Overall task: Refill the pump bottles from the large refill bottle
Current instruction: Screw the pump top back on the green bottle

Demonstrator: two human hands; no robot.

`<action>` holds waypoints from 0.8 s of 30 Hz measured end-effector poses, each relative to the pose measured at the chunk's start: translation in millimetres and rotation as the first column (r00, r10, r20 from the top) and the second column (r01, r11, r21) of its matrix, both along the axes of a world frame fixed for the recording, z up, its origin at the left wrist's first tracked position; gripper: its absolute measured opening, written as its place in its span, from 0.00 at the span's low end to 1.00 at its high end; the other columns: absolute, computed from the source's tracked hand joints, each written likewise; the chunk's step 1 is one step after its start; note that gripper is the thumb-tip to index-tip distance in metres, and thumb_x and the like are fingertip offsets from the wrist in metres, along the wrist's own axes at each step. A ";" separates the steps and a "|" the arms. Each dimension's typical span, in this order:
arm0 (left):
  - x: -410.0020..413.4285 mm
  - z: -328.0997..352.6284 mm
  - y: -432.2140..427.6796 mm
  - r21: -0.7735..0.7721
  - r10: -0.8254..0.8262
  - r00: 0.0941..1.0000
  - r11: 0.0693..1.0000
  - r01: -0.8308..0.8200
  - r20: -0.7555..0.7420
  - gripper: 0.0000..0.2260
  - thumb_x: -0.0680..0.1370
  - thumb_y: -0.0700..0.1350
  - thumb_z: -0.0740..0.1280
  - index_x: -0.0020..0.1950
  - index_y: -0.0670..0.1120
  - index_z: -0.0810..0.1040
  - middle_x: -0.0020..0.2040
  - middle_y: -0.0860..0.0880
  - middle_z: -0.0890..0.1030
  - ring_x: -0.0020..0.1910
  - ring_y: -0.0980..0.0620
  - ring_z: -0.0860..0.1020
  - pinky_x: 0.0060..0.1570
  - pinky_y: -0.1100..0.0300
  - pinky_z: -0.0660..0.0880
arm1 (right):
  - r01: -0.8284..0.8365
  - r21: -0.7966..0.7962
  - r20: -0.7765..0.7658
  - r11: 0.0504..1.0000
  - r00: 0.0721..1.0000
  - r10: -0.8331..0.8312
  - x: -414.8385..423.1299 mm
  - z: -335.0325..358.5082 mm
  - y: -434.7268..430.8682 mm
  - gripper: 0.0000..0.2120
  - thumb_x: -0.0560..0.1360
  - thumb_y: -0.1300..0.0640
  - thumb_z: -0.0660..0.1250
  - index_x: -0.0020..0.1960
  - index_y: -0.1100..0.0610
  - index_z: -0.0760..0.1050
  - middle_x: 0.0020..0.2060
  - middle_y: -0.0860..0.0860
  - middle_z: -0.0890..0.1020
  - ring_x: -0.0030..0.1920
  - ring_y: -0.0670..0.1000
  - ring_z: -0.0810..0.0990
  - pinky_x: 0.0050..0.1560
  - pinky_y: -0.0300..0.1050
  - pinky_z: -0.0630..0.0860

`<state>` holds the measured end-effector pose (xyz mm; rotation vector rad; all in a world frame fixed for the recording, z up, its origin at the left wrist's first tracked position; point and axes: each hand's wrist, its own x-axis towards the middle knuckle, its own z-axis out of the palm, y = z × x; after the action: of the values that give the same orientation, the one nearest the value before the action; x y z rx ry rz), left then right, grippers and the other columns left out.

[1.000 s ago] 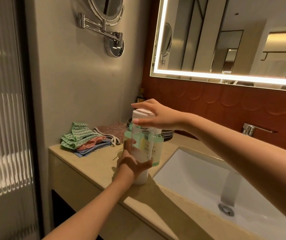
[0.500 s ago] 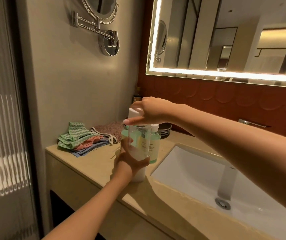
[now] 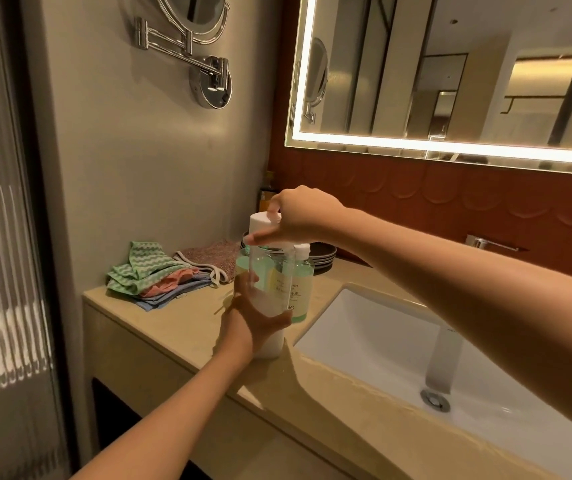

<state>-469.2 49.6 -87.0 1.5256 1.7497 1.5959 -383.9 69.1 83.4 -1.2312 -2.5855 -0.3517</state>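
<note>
Left hand (image 3: 250, 317) wraps clear bottle (image 3: 267, 269) upright on tabletop (image 3: 180, 323) beside sink (image 3: 364, 327); right hand (image 3: 301, 213) clamps its white cap (image 3: 258, 222). Risk: twisting hard tips it into green bottle (image 3: 304, 272) behind, or spills.

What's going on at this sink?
A person is working at a bathroom counter. Their left hand holds a clear bottle upright on it, beside the sink, while the right hand grips its cap. A green bottle stands just behind. Nothing is being poured yet. Folded cloths lie further left.
</note>
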 end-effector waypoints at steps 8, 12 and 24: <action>1.5 -0.9 -3.4 0.001 0.003 1.000 1.000 -0.003 0.016 0.37 0.66 0.46 0.77 0.68 0.47 0.60 0.66 0.47 0.69 0.65 0.47 0.67 0.59 0.58 0.65 | -0.161 -0.453 -0.019 0.877 0.985 0.171 10.5 30.1 -7.3 0.35 0.72 0.55 0.71 0.74 0.46 0.59 0.74 0.48 0.62 0.72 0.54 0.62 0.68 0.53 0.63; 1.2 -1.0 -3.7 -0.003 0.012 1.000 1.000 -0.012 0.002 0.38 0.66 0.47 0.77 0.68 0.46 0.60 0.67 0.47 0.69 0.66 0.46 0.68 0.62 0.54 0.66 | -0.168 -0.320 0.088 0.932 0.975 0.206 9.9 24.1 -2.0 0.30 0.73 0.54 0.70 0.73 0.51 0.63 0.70 0.51 0.68 0.68 0.54 0.68 0.63 0.49 0.68; 2.0 4.7 -2.1 -0.077 0.013 1.000 0.997 -0.012 0.022 0.34 0.67 0.44 0.76 0.66 0.47 0.61 0.65 0.47 0.69 0.65 0.45 0.68 0.60 0.53 0.66 | -0.101 0.095 0.060 0.990 0.994 0.095 13.7 26.0 0.8 0.39 0.68 0.29 0.59 0.72 0.50 0.64 0.65 0.53 0.75 0.61 0.55 0.76 0.54 0.48 0.75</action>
<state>-467.2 47.5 -82.3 1.4582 1.7905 1.5274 -370.2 69.9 109.4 -1.0719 -2.6295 -0.4928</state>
